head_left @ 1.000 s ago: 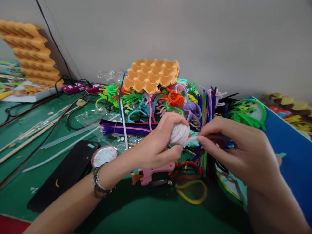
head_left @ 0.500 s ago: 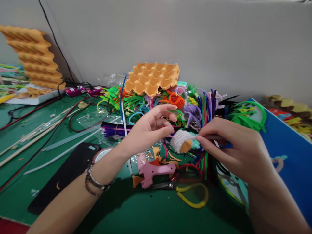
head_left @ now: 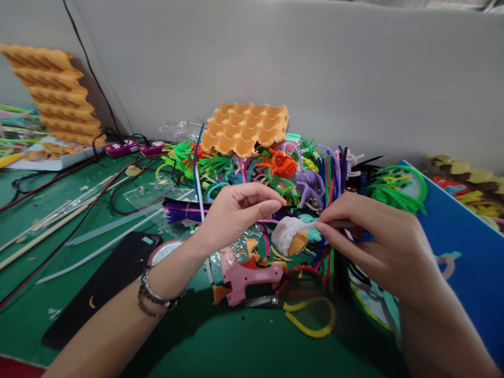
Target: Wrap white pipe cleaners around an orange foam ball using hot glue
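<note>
A small orange egg-carton cup [head_left: 298, 242] is wrapped round with fuzzy white pipe cleaner [head_left: 284, 233]. My right hand [head_left: 366, 239] pinches the white pipe cleaner's end between thumb and forefinger, and the cup hangs tilted to its left. My left hand [head_left: 246, 212] is just up and left of the cup, its thumb and fingertips brought together. Whether a thin strand lies between them I cannot make out. Below both hands are a pink glue gun [head_left: 252, 275] and yellow-handled scissors [head_left: 311, 315].
Behind the hands, an orange egg tray [head_left: 248, 128] tops a heap of coloured pipe cleaners [head_left: 311, 178]. A black phone [head_left: 102, 289] lies left. At right stands a blue board [head_left: 441, 231]. Thin sticks [head_left: 59, 220] and cables cross the green table [head_left: 189, 341].
My left fingers have come together from a spread, curved pose and sunk slightly. The wrapped cup has turned, showing more of its orange opening. My right hand keeps its pinch.
</note>
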Motion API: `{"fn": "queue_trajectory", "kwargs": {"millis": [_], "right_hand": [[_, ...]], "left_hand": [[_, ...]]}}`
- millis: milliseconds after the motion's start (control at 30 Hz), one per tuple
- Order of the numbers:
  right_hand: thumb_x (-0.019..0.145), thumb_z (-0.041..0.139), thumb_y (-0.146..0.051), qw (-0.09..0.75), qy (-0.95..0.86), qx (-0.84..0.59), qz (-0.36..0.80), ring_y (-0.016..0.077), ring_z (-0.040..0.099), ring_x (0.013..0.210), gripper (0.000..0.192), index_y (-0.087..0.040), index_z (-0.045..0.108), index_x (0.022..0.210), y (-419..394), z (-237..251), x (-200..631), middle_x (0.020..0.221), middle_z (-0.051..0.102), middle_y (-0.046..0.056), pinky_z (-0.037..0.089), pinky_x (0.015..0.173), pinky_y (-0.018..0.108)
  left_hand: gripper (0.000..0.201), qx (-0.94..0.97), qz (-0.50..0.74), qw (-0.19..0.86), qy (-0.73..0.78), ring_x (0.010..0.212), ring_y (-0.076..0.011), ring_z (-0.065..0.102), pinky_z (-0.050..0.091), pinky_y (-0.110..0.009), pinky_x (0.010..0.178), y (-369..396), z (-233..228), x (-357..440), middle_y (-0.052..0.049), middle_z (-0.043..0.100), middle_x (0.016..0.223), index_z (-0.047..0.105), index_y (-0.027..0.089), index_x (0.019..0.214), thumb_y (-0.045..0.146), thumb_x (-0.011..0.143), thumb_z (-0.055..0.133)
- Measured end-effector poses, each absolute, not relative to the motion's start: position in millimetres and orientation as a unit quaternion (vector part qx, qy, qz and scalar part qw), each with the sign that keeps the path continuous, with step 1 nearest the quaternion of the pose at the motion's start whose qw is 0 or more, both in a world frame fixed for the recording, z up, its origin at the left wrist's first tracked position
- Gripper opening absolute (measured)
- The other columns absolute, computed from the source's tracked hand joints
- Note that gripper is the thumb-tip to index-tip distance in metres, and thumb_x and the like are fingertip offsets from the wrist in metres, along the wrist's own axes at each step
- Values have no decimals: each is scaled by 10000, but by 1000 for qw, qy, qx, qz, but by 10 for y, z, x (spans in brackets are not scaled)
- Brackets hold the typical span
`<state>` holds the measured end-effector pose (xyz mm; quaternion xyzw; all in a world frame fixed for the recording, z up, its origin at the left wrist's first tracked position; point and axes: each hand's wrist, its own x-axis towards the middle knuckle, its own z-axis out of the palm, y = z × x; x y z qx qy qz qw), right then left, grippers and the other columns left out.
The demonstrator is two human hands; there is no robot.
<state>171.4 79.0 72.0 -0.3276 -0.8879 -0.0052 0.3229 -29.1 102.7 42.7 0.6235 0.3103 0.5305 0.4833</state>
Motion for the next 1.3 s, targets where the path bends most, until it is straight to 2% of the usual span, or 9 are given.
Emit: {"fn": "queue_trajectory", "kwargs": {"millis": [233,400,600,733,833,933,1033,1200,1300], "right_hand": [[830,552,-143,326,-888,-324,2,37,450,584,77,-150,548,754,788,710,1714,660,520,-25,355,541,154],[828,554,-142,326,-889,-322,-3,38,456,591,81,-150,546,748,790,715,1719,664,523,-25,358,547,154],[827,554,-138,328,-890,-318,-3,42,459,596,76,-148,547,753,797,718,1711,664,524,-23,362,552,159],[821,561,-132,329,-888,-321,-3,44,458,593,76,-153,547,750,797,718,1710,661,522,-25,361,548,164],[817,564,-129,334,-886,-320,-4,53,467,591,78,-165,543,750,794,717,1709,663,531,-24,361,535,180],[815,565,-132,339,-885,-319,-7,64,477,589,85,-181,537,751,788,718,1710,663,538,-22,358,518,197],[818,562,-137,336,-884,-324,-8,72,474,584,91,-193,532,753,783,719,1710,662,541,-19,359,513,210],[821,559,-142,334,-886,-320,-14,78,467,572,91,-199,532,756,789,724,1700,654,542,-18,359,498,220],[817,564,-133,336,-886,-320,-7,77,471,580,91,-197,535,759,794,727,1697,658,546,-16,360,504,219]], "left_hand": [[186,670,528,389,348,578,-70,469,408,-191,551,1075,352,-308,15,551,650,686,169,869,171,820,506],[274,641,562,404,331,689,-84,529,455,-197,640,1102,298,-295,-4,586,770,624,172,1052,149,801,517],[238,619,583,397,344,754,-79,565,475,-186,680,1106,319,-276,-23,633,911,634,166,950,91,738,553],[90,624,546,441,344,522,-48,535,438,-154,500,1097,338,-285,28,598,635,634,152,814,158,731,598],[160,630,495,469,371,330,-15,393,323,-148,359,1119,301,-285,60,526,507,624,141,840,199,819,477],[205,637,489,452,388,447,-24,496,408,-151,456,1154,244,-261,29,590,679,606,147,941,124,770,496],[143,646,478,449,390,609,-67,571,464,-180,582,1167,216,-236,15,608,698,621,143,846,148,704,602],[113,647,444,472,402,484,-64,516,411,-169,472,1153,244,-248,32,567,528,622,137,717,246,742,607],[187,661,437,467,393,459,-53,489,400,-162,465,1159,234,-253,32,556,559,617,136,870,244,841,466]]}}
